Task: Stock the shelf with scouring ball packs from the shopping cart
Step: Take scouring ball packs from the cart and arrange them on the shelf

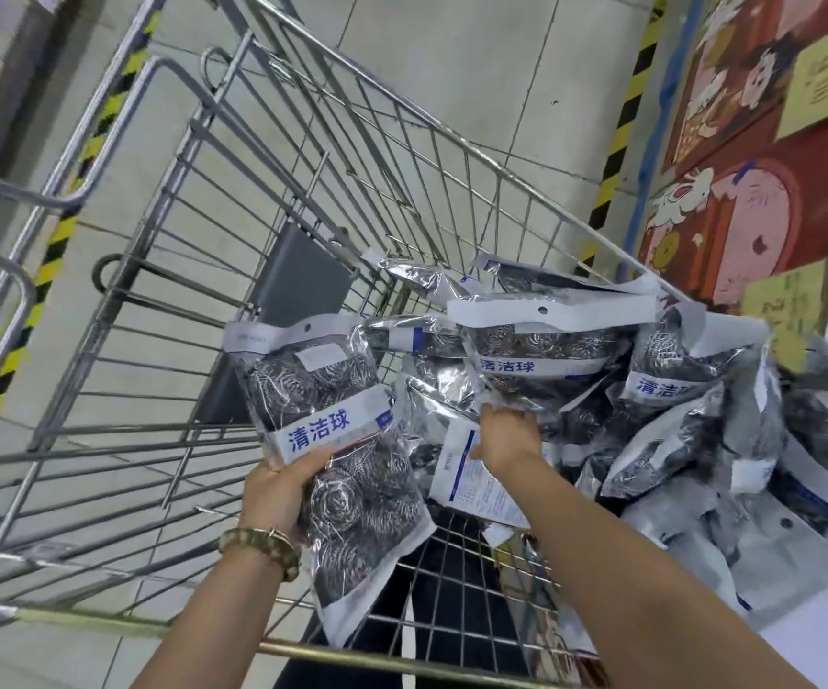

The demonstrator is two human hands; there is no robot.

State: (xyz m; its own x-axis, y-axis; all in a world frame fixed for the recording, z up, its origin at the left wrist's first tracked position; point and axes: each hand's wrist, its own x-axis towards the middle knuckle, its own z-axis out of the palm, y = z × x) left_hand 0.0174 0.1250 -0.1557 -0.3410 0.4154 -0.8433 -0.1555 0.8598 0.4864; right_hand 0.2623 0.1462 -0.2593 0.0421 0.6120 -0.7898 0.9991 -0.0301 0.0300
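Inside the shopping cart [297, 281], the left hand [277, 494] grips one scouring ball pack [332, 440] raised clear, while the right hand [506, 435] seems to pinch a second pack [541, 350] atop the pile [675, 440].

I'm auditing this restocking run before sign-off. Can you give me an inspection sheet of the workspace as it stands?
Surface: wire shopping cart standing on the floor.
Job's things: first scouring ball pack lifted over the cart; second pack atop the pile of packs heaped at the cart's right side. Shelf not in view.
Clutter: grey panel against the cart's far wall.
Grippers: left hand holds the first scouring ball pack; right hand grips the second pack's lower edge.
Cables: nothing seen.
Surroundings: tiled floor, striped hazard tape, illustrated wall panel.
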